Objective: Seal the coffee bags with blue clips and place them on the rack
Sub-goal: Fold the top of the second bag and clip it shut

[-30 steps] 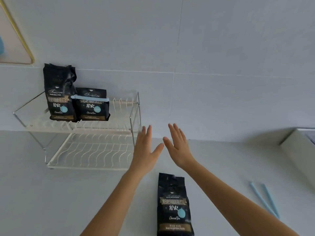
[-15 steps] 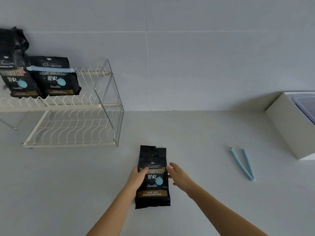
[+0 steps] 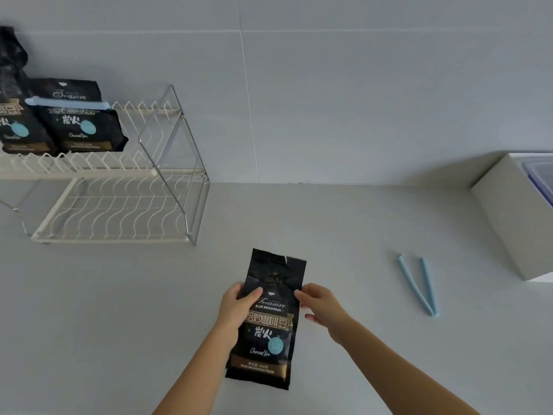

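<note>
A black coffee bag (image 3: pixel 267 324) with its top open lies flat on the counter in front of me. My left hand (image 3: pixel 236 307) grips its left edge, thumb across the front. My right hand (image 3: pixel 321 304) touches its right edge with the fingertips. A blue clip (image 3: pixel 417 284), spread open in a V, lies on the counter to the right, apart from both hands. On the upper shelf of the white wire rack (image 3: pixel 119 205) stand two more coffee bags: one (image 3: pixel 79 121) sealed with a blue clip, one (image 3: pixel 15 115) at the left edge, partly cut off.
A white box (image 3: pixel 514 223) with a clear lidded container in it stands at the right against the tiled wall. The rack's lower shelf holds nothing. Light grey counter surrounds the bag.
Both hands came down from in front of the rack onto the coffee bag on the counter. The view swung right and down, and the left hand's grip moved up the bag's edge.
</note>
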`<state>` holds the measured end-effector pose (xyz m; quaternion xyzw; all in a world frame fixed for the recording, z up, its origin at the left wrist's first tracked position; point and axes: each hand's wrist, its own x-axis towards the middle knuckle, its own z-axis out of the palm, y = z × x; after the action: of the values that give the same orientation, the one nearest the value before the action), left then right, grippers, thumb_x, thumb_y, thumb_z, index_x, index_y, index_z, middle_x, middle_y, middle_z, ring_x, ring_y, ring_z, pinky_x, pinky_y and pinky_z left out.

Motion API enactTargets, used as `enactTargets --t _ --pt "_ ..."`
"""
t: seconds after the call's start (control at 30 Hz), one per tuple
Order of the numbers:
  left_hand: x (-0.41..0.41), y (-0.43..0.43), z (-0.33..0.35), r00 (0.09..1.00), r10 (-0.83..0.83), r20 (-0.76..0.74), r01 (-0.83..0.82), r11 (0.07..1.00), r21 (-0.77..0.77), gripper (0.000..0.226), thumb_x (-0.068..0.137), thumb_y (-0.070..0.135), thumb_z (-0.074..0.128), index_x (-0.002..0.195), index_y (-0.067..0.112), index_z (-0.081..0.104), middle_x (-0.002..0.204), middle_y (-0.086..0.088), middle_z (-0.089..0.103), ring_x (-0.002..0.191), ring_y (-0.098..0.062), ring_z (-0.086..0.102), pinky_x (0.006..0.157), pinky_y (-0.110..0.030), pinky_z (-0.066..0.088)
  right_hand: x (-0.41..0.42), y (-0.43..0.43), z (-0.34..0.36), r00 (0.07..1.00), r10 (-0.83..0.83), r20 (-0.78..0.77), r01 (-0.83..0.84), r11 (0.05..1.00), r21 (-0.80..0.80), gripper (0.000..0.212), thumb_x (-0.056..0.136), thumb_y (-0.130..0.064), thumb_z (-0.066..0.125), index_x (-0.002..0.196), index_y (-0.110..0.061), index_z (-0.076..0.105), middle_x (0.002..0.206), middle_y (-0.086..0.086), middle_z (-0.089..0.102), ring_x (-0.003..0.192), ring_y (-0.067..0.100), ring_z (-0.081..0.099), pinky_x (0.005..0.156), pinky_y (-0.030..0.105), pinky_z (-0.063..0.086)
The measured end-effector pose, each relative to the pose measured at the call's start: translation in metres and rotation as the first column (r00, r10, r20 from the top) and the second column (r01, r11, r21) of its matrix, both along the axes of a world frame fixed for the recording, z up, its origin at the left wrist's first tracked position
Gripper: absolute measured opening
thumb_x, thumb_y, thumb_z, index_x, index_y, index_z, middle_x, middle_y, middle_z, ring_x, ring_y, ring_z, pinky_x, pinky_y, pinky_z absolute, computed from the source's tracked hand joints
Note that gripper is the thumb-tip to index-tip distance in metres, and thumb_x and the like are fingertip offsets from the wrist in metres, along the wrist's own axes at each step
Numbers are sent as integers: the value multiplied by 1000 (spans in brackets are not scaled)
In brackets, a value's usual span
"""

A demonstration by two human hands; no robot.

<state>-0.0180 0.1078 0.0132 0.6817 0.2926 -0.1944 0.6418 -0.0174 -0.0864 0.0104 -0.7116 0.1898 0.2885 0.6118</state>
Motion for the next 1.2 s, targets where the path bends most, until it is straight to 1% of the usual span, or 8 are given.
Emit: enactTargets --t 0.2,0.37,0.43,0.57,0.7,0.93,1.1,1.2 --pt "18 -16 23 973 -24 229 39 997 -62 16 82 19 69 96 20 63 92 1 74 80 -14 72 60 -23 55 26 -26 27 937 58 344 -27 995 -93 35 86 -14 64 56 -24 48 58 -9 53 57 3 47 55 12 38" --pt "31 -32 38 920 -183 347 189 982 17 28 82 11 68 107 19 59 104 0 69 95 -14 66 77 -28 53 44 -45 51 861 167 481 -62 972 -226 33 84 -12 66 58 -23 48 62 -8 59 58 -3 53 60 6 41" --pt "37 -35 40 911 -222 349 215 975 59 30 77 14 74 104 18 61 100 2 71 91 -9 67 73 -24 54 47 -48 54 833 199 516 -57 959 -279 36 83 -11 66 57 -26 46 62 -12 57 61 -4 54 62 7 43" --pt "44 -40 36 894 -240 379 210 970 119 16 76 10 74 88 18 67 90 2 72 82 -7 68 60 -11 50 46 -51 50 840 233 490 -117 960 -256 11 81 -13 67 89 -21 67 89 -4 70 88 7 64 73 26 56" --pt "44 -58 30 891 -196 409 182 981 74 13 79 11 72 87 20 67 83 4 75 80 -11 70 62 -18 53 52 -53 51 846 255 468 -108 942 -318 21 79 -15 70 99 -11 69 97 4 72 90 19 66 83 41 55" --pt "45 -59 29 843 -194 502 175 981 85 14 78 11 73 86 22 69 84 4 75 79 -8 70 66 -22 56 54 -62 54 744 282 606 -21 916 -401 15 76 -23 72 90 -23 70 86 -17 63 88 8 57 78 28 48" --pt "37 -59 25 828 -310 467 245 949 197 14 80 10 71 84 23 70 85 8 74 83 -1 67 66 -10 49 46 -68 48 835 181 519 -4 946 -323 14 79 -19 71 93 -17 71 96 -4 70 92 16 62 85 40 52" --pt "39 -52 27 796 -370 479 268 925 269 15 81 14 70 89 28 69 88 9 74 87 3 65 69 -8 48 40 -69 49 788 230 572 -61 952 -299 21 76 -14 73 90 -29 73 99 -14 70 92 8 63 81 28 54"
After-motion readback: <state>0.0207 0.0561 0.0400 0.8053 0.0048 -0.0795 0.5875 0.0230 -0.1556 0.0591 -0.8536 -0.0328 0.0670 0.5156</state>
